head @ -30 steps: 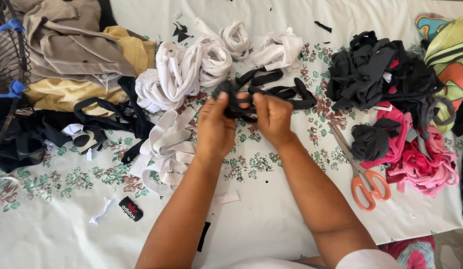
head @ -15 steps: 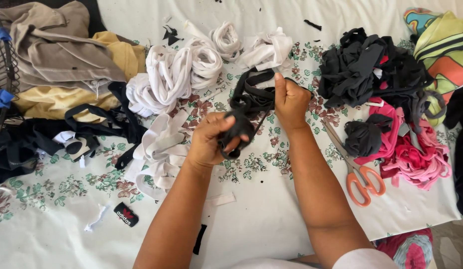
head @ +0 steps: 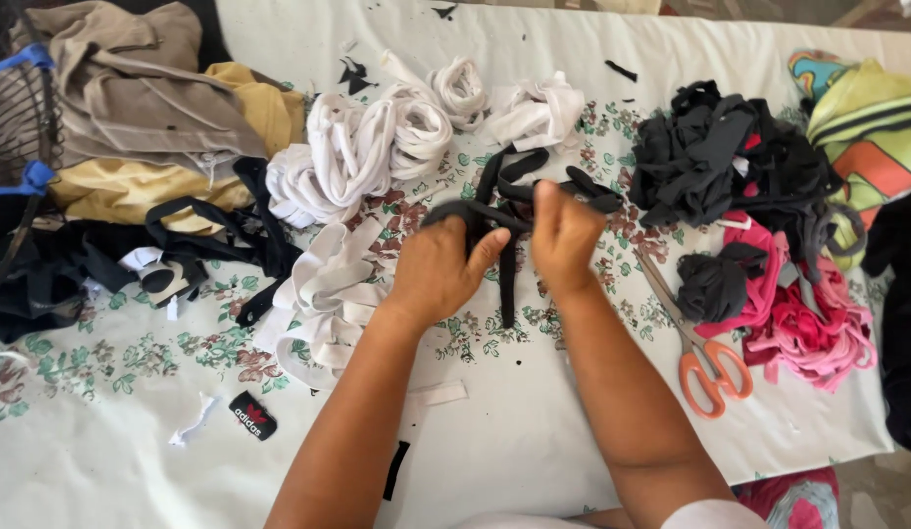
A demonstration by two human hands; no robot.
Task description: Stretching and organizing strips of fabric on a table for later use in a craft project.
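Observation:
My left hand [head: 438,269] and my right hand [head: 565,238] both grip a tangle of black fabric strips [head: 514,191] over a floral tablecloth [head: 102,460]. The left hand pinches one end of the strips. The right hand holds another part a little higher and to the right. One strip hangs down between my hands. Loops of the same black strips lie on the cloth just beyond my fingers.
White strip bundles [head: 377,137] lie behind and left of my hands, with flat white strips [head: 323,294] beside my left wrist. A black strip pile [head: 720,147], pink strips [head: 798,313] and orange-handled scissors [head: 705,367] lie at the right. Folded clothes [head: 132,88] and a wire basket [head: 14,118] sit far left.
My hands have drawn closer together and level again. The left hand has risen toward the right, and the black strips are pulled taut between them.

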